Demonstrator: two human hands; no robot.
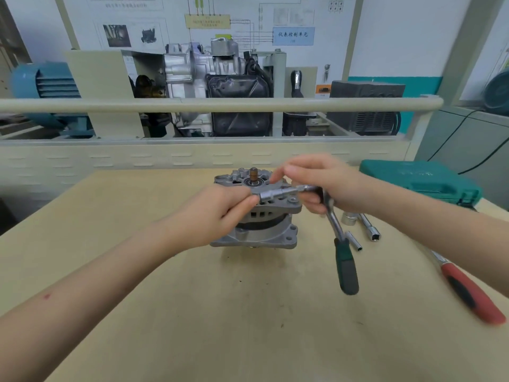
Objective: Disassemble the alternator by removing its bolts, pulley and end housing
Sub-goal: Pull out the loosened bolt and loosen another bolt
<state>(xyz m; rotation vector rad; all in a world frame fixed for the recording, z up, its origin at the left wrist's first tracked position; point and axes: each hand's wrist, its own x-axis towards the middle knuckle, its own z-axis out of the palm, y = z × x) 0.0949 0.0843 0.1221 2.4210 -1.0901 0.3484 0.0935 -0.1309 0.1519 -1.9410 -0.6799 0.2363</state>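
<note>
Left hand (220, 208) pinches socket (268, 196); right hand (327, 186), 3 o'clock, grips ratchet (337, 230) head. Alternator (259, 213) heavy, rigid cast metal; steady by housing rim.

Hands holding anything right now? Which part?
Right hand grips the ratchet wrench at its head end; green handle hangs free. Left hand pinches the socket on its extension.

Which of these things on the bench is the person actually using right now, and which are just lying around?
In use:
- alternator, standing on the table
- ratchet wrench, held by the right hand
- socket on its end, pinched by the left hand

Lying about:
- loose sockets beside the alternator
- red-handled tool
- green tool case
</note>
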